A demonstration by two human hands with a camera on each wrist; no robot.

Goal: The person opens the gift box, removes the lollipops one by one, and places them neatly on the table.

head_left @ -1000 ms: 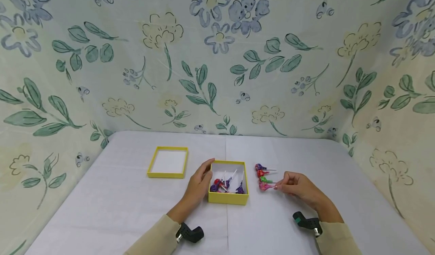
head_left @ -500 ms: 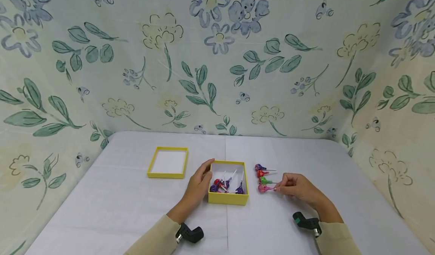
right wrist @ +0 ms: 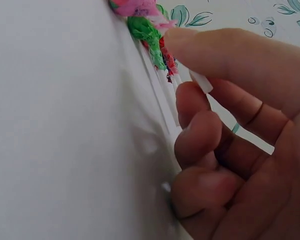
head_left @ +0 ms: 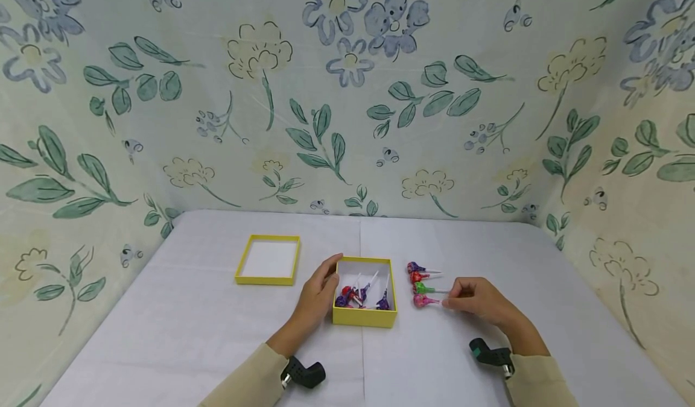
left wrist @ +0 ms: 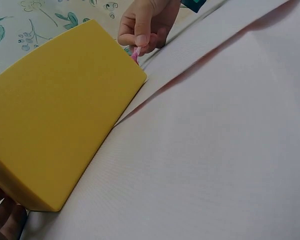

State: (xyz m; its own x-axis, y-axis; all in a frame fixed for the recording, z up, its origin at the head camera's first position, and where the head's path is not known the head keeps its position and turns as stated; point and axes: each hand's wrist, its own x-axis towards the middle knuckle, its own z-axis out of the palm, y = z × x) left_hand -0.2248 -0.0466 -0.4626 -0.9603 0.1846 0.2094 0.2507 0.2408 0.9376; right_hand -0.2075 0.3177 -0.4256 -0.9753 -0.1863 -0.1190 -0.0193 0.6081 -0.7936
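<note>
My right hand [head_left: 478,298] pinches the white stick of a pink-wrapped lollipop [head_left: 422,300] between thumb and fingertips; the right wrist view shows the stick's end [right wrist: 202,82] poking out under the thumb. Beyond it lie a green lollipop [head_left: 421,287], a red one [head_left: 417,277] and a dark blue-purple one [head_left: 415,267], in a column with sticks toward the right. The left hand [head_left: 317,289] holds the yellow open box [head_left: 365,318] at its left side, fingers reaching to the far corner. Inside the box, several purple and red lollipops [head_left: 383,301] lean with sticks up.
A yellow-rimmed lid [head_left: 268,280] lies inner side up to the left of the box. The table has a white cloth [head_left: 163,334] with a crease down its middle. A floral curtain [head_left: 347,123] encloses the back and sides.
The right hand has shifted slightly right along the stick, and more of it shows between wrapper and fingers. The pink lollipop has shifted slightly. The left hand and box keep their places.
</note>
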